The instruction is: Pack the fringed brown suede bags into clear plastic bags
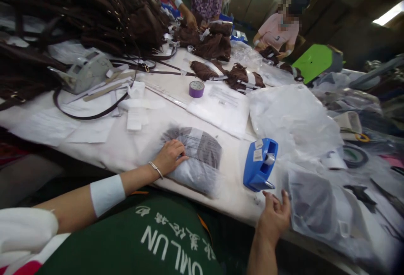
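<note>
From my remote seat I have the left fingers (pixel 179 148) resting, unclenched, on a dark, rounded bundle in clear plastic (pixel 205 150); the right fingers (pixel 285 203), spread and released, sit just beside a blue plastic tape dispenser (pixel 255 169). Beyond both lies a round purple tape roll (pixel 196 92).

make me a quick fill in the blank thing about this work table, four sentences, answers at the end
1. Of the package and the dispenser, the left grip touches the ____.
2. The dispenser beside the right grip is coloured ____.
3. The tape roll sits ____ from the wearer of the camera than the package does.
4. The apron at the bottom of the view is dark ____.

Missing words: package; blue; farther; green.
</note>
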A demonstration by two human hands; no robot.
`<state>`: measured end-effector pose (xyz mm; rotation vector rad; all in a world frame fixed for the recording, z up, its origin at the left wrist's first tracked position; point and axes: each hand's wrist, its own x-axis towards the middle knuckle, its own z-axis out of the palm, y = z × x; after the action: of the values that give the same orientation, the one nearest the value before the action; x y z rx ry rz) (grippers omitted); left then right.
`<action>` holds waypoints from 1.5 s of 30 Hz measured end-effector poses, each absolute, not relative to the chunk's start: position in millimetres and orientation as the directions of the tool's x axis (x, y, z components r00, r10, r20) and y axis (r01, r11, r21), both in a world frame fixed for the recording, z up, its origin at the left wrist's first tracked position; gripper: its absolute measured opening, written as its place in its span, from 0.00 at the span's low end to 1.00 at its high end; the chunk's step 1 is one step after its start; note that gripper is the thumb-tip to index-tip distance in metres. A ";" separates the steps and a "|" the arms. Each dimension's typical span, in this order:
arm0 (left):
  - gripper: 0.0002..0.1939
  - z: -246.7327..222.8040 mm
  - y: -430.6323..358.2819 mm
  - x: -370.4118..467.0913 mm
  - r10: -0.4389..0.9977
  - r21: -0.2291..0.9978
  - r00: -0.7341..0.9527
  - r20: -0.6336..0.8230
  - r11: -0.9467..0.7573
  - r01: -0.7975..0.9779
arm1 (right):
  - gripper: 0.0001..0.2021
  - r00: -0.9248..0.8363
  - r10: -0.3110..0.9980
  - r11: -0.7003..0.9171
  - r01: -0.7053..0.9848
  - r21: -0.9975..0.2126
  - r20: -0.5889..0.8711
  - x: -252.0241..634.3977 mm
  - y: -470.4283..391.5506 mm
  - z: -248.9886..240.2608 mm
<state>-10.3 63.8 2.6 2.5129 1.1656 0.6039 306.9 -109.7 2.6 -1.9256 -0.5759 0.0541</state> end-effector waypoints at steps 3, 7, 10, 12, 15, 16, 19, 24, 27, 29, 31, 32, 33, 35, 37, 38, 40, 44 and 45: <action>0.08 2.9 61.9 -10.5 0.799 0.467 0.554 0.232 -0.591 0.658 | 0.31 0.844 0.435 -0.362 0.483 -0.798 0.314 313.2 -112.7 -4.4; 0.08 0.7 58.5 -10.5 0.827 0.490 0.507 0.242 -0.555 0.672 | 0.28 0.806 0.512 -0.381 0.523 -0.762 0.297 311.1 -122.9 -9.3; 0.08 -0.5 58.0 -10.5 0.819 0.483 0.524 0.232 -0.565 0.669 | 0.31 0.748 0.614 -0.299 0.518 -0.802 0.254 293.1 -117.6 3.8; 0.08 -0.2 58.4 -10.9 0.811 0.470 0.542 0.223 -0.576 0.669 | 0.33 0.594 0.779 -0.196 0.537 -0.820 0.203 270.8 -96.8 20.9; 0.08 1.0 58.8 -11.0 0.806 0.443 0.550 0.219 -0.585 0.680 | 0.31 0.075 0.993 0.022 0.650 -0.760 0.093 231.9 -43.3 46.2; 0.08 1.4 58.8 -11.0 0.802 0.434 0.554 0.222 -0.590 0.681 | 0.31 -0.089 0.994 0.107 0.702 -0.704 0.063 220.4 -23.7 52.0; 0.08 2.2 58.2 -11.0 0.796 0.402 0.560 0.232 -0.602 0.690 | 0.34 -0.366 0.926 0.287 0.846 -0.449 -0.097 196.1 23.4 60.3; 0.07 3.3 57.1 -11.6 0.791 0.358 0.569 0.227 -0.610 0.706 | 0.39 -0.220 0.956 0.205 0.974 -0.093 -0.196 193.8 43.8 57.7; 0.07 3.4 55.9 -10.0 0.788 0.358 0.573 0.224 -0.613 0.704 | 0.41 -0.053 0.999 0.053 0.996 -0.072 -0.007 205.7 34.7 51.1; 0.07 3.5 55.6 -9.4 0.784 0.364 0.579 0.223 -0.618 0.697 | 0.42 -0.068 0.994 0.081 0.985 -0.155 0.084 212.7 26.3 43.0; 0.07 4.0 56.5 -12.4 0.786 0.377 0.576 0.226 -0.615 0.692 | 0.40 -0.123 0.986 0.145 0.967 -0.211 0.117 218.6 19.3 34.4; 0.07 4.4 57.7 -16.2 0.791 0.383 0.566 0.231 -0.609 0.695 | 0.38 -0.114 0.984 0.142 0.966 -0.217 0.139 221.5 17.4 31.6; 0.08 4.8 59.2 -21.7 0.798 0.386 0.554 0.238 -0.601 0.700 | 0.35 -0.076 0.981 0.114 0.969 -0.220 0.178 224.1 17.0 30.3; 0.13 5.5 63.1 -37.1 0.816 0.385 0.519 0.253 -0.577 0.720 | 0.25 0.017 0.963 0.060 0.959 -0.276 0.269 226.4 20.5 33.5; 0.16 5.5 67.4 -54.6 0.843 0.400 0.475 0.255 -0.539 0.742 | 0.15 0.011 0.970 0.094 0.903 -0.418 0.241 219.7 29.5 42.7; 0.15 5.0 69.4 -62.2 0.860 0.423 0.447 0.246 -0.510 0.749 | 0.13 -0.051 0.984 0.132 0.857 -0.498 0.172 211.8 35.5 48.3; 0.12 3.2 73.2 -72.9 0.898 0.492 0.384 0.215 -0.439 0.752 | 0.12 -0.252 0.968 0.201 0.765 -0.612 0.004 187.5 49.3 58.8; 0.07 -2.6 77.9 -75.7 0.941 0.603 0.306 0.147 -0.330 0.726 | 0.14 -0.543 0.800 0.384 0.791 -0.477 -0.255 125.7 80.9 67.1; 0.06 -3.9 78.3 -74.5 0.942 0.611 0.303 0.141 -0.324 0.723 | 0.14 -0.543 0.773 0.417 0.824 -0.383 -0.327 113.0 89.3 65.5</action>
<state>-74.5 78.3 -3.9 2.1413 1.4812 0.6785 113.0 89.3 65.5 -1.5427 -2.7264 0.8315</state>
